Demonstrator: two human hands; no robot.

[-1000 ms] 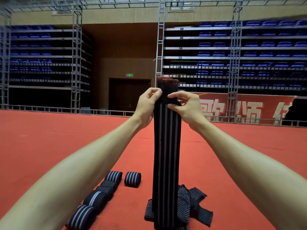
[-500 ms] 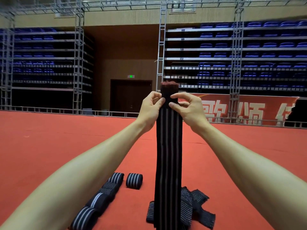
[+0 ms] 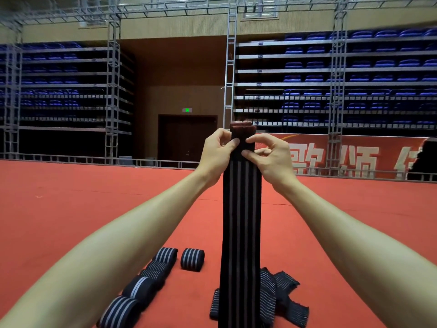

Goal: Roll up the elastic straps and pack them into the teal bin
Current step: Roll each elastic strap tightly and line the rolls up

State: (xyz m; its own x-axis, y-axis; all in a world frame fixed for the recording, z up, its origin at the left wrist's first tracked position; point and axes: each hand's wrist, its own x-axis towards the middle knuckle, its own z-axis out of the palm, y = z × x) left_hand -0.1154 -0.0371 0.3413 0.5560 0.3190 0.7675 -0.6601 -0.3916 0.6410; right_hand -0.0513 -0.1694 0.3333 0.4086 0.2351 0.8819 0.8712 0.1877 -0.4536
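Note:
I hold a long black elastic strap [image 3: 241, 221] with grey stripes upright in front of me; it hangs down to the red floor. My left hand [image 3: 216, 155] pinches its top on the left side. My right hand [image 3: 269, 157] pinches it on the right, thumb across the front. The strap's brownish top end [image 3: 241, 129] is folded over above my fingers. Several rolled straps [image 3: 151, 275] lie in a row on the floor at lower left, with one more roll [image 3: 192, 259] beside them. Loose straps [image 3: 281, 297] lie crumpled behind the hanging one. No teal bin is in view.
Red carpet [image 3: 71, 209] covers the floor around me. A metal railing [image 3: 71, 159], scaffold towers and blue stadium seats stand far behind, with a red banner [image 3: 354, 157] at the right.
The strap's top end now stands shorter above my fingers and looks folded down. Both hands have shifted slightly lower in view and closer together on it.

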